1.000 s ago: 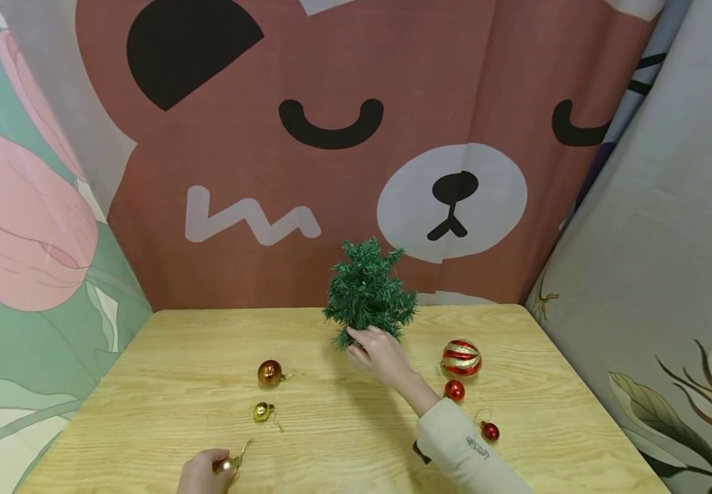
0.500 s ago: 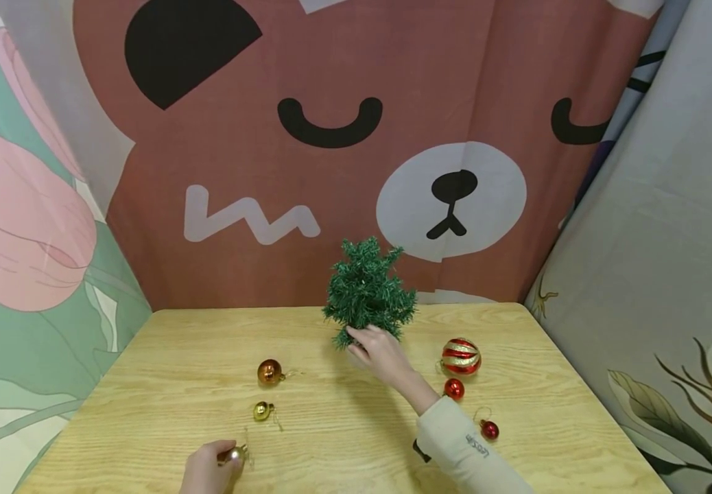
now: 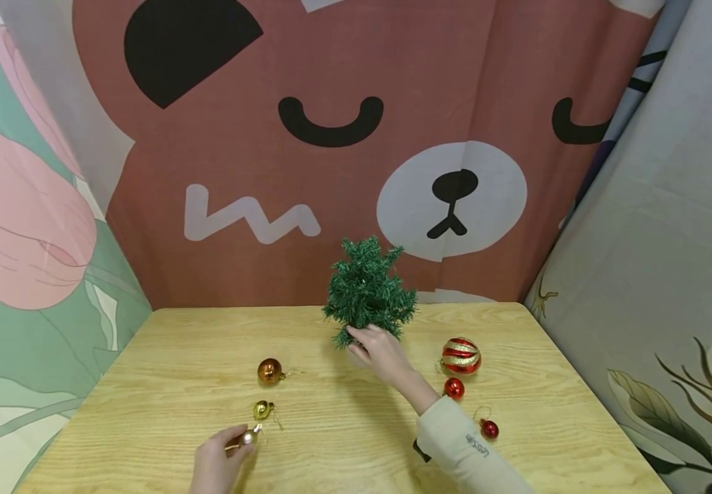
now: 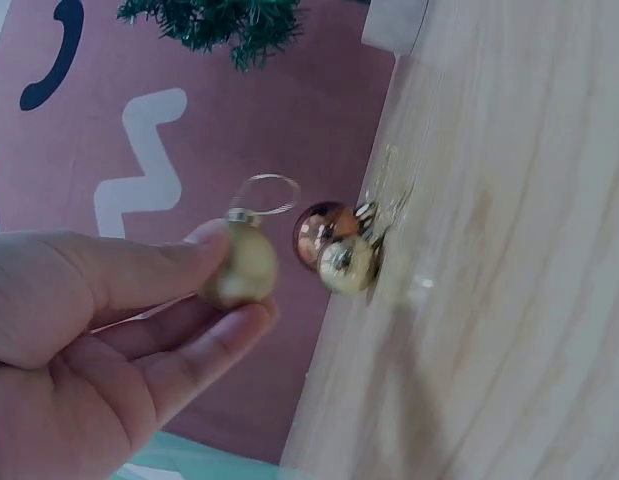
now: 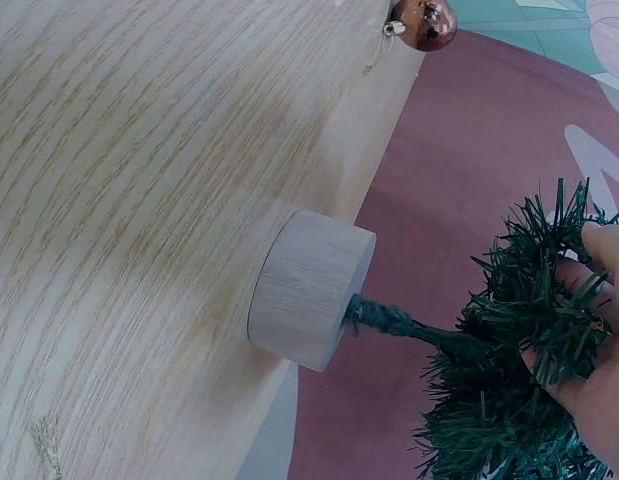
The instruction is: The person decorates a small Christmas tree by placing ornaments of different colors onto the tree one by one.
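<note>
- Brick-red cloth with a bear print (image 3: 226,151) closes off the back; a green cloth with pink flowers (image 3: 22,233) hangs at the left, a grey cloth with brown plant motifs (image 3: 652,274) at the right. A pale wood-grain bench (image 3: 171,384) carries everything.
- Near the bench's far edge, a small artificial tree of green tinsel needles (image 3: 365,285) stands upright on a round, pale wooden base (image 5: 309,290).
- The right hand (image 3: 383,353) has its grip closed around a low front branch, probably to steady the tree or keep that branch within reach.
- The left hand (image 3: 219,456) has its grip pinching a matte gold ball ornament (image 4: 244,265) between thumb and fingers, above the bench. Held by the body, it leaves the thin gold thread loop (image 4: 269,176) free, presumably so the loop can catch on something.
- Just beyond it lie a shiny gold ball (image 3: 262,410) and a copper-brown ball (image 3: 269,371), near enough to be nudged.
- On the right, a large red-and-gold striped ball (image 3: 461,356), a bright red ball (image 3: 454,388) and a dark red ball (image 3: 489,429) form a loose row, perhaps sorted by colour.
- The cream sleeve (image 3: 476,446) and forearm bar the way between those and the left hand; a black item (image 3: 420,451) beside the cuff is too hidden to identify.
</note>
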Tool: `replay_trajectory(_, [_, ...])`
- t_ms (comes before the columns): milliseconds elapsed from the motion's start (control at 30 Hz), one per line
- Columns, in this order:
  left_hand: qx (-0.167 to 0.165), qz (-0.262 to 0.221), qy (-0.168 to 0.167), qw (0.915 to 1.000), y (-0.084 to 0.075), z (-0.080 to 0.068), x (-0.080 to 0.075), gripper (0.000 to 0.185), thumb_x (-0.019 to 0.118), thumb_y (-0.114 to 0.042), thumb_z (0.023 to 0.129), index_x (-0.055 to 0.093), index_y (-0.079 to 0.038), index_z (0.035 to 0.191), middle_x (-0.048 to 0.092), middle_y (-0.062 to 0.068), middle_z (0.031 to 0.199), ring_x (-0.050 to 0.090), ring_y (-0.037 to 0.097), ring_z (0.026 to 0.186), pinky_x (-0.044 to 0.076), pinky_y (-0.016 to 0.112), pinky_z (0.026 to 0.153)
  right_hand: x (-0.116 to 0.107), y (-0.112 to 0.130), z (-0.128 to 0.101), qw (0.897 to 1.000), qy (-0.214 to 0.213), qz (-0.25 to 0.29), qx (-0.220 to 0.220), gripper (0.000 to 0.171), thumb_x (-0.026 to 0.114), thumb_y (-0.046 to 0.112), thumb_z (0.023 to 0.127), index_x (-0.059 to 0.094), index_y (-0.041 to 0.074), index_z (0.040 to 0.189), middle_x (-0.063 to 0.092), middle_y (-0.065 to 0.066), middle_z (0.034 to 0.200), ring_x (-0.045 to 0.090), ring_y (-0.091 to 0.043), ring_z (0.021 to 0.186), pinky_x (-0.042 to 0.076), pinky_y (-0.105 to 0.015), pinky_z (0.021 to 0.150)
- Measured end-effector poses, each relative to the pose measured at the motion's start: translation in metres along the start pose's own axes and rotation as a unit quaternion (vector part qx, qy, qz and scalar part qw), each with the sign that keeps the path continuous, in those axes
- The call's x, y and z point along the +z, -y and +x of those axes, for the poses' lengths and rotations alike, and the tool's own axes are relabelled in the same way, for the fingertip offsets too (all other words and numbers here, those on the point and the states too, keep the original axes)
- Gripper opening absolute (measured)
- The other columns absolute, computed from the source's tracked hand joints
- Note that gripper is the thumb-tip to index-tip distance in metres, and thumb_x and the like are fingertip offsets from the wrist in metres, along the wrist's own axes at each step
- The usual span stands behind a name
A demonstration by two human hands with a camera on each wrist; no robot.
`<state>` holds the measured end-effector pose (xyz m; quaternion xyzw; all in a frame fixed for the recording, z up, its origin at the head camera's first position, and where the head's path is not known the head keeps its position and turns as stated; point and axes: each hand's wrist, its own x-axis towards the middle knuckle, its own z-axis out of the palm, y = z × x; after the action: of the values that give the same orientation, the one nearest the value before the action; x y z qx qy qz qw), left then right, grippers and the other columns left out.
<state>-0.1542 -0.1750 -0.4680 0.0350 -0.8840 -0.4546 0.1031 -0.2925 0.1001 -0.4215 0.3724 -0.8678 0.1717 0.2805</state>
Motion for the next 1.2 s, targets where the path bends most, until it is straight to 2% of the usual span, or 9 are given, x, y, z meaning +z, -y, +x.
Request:
replay_trajectory(167, [-0.007,-0.043,-0.035,0.9984,-0.005,-0.001,0.007,0.031,0.068,0.008,0.072,0.058,0.016,0.100,0.061,0.029,0.092,0.062,0.036,0.082,0.052,0.026,0.065,0.000,0.000,0.000,1.000,0.000,0.002,0.001,0.034,0.063,0.016,0.083,0.060,0.001,0.114,0.066,-0.008,0.094,0.062,-0.017,0.082,0.046,-0.034,0.082])
replay_trajectory(400, [-0.031,-0.093,-0.067,0.9929,-0.012,0.001,0.015,0.032,0.067,0.007,0.074,0.059,0.014,0.103,0.061,0.027,0.095,0.061,0.035,0.087,0.051,0.025,0.066,0.000,0.000,-0.001,1.000,-0.008,0.006,0.000,0.034,0.063,0.015,0.083,0.060,0.000,0.113,0.066,-0.007,0.093,0.059,-0.016,0.079,0.049,-0.029,0.068])
replay_trajectory(567, [-0.013,-0.125,-0.086,0.9883,-0.018,0.002,0.021,0.032,0.069,0.007,0.072,0.059,0.015,0.101,0.061,0.028,0.094,0.062,0.033,0.083,0.051,0.025,0.066,0.000,0.001,-0.001,1.000,-0.013,0.009,-0.001,0.034,0.064,0.015,0.083,0.060,0.001,0.113,0.066,-0.006,0.092,0.058,-0.015,0.077,0.048,-0.028,0.065])
replay_trajectory(900, [-0.011,-0.159,-0.072,0.9845,-0.031,0.007,0.030,0.032,0.068,0.005,0.074,0.059,0.013,0.103,0.061,0.026,0.097,0.063,0.031,0.081,0.052,0.025,0.065,0.000,0.001,-0.002,1.000,-0.017,0.008,-0.007,0.034,0.064,0.015,0.083,0.061,0.000,0.113,0.066,-0.006,0.091,0.057,-0.016,0.076,0.048,-0.028,0.064])
replay_trajectory(1200, [0.018,-0.160,-0.081,0.9836,-0.042,0.011,0.033,0.031,0.069,0.005,0.073,0.060,0.013,0.102,0.061,0.026,0.096,0.063,0.032,0.080,0.051,0.024,0.064,0.001,0.001,-0.001,1.000,-0.019,-0.002,-0.007,0.034,0.064,0.015,0.082,0.061,0.000,0.113,0.066,-0.007,0.092,0.057,-0.017,0.077,0.048,-0.031,0.067])
